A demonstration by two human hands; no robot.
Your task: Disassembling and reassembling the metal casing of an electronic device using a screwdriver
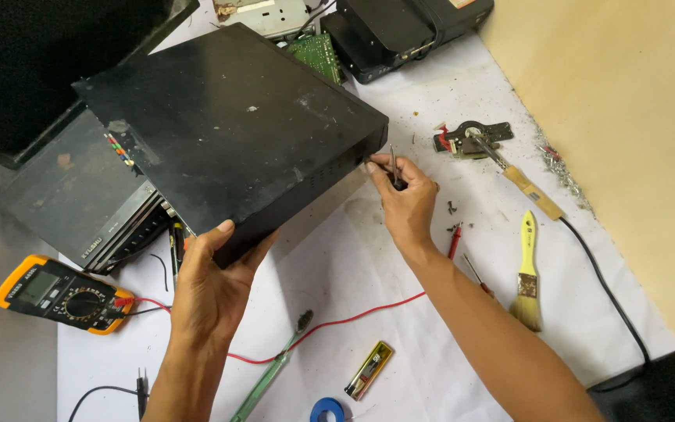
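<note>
A flat black metal box point(228, 125), the casing of an electronic device, lies tilted over another black device point(64, 187) on a white-covered table point(431, 367). My left hand point(211, 273) grips the box's near edge from below. At the box's right corner, my right hand point(404, 199) holds a thin screwdriver point(394, 166), its shaft pointing up against the side of the casing.
An orange multimeter point(60, 295) with a red lead point(353, 316) lies at the left. A soldering iron point(521, 184), a yellow brush point(526, 273), loose screws point(452, 209), a lighter point(369, 370), blue tape roll point(328, 410) and a green toothbrush point(269, 375) lie around. More black devices point(400, 31) stand at the back.
</note>
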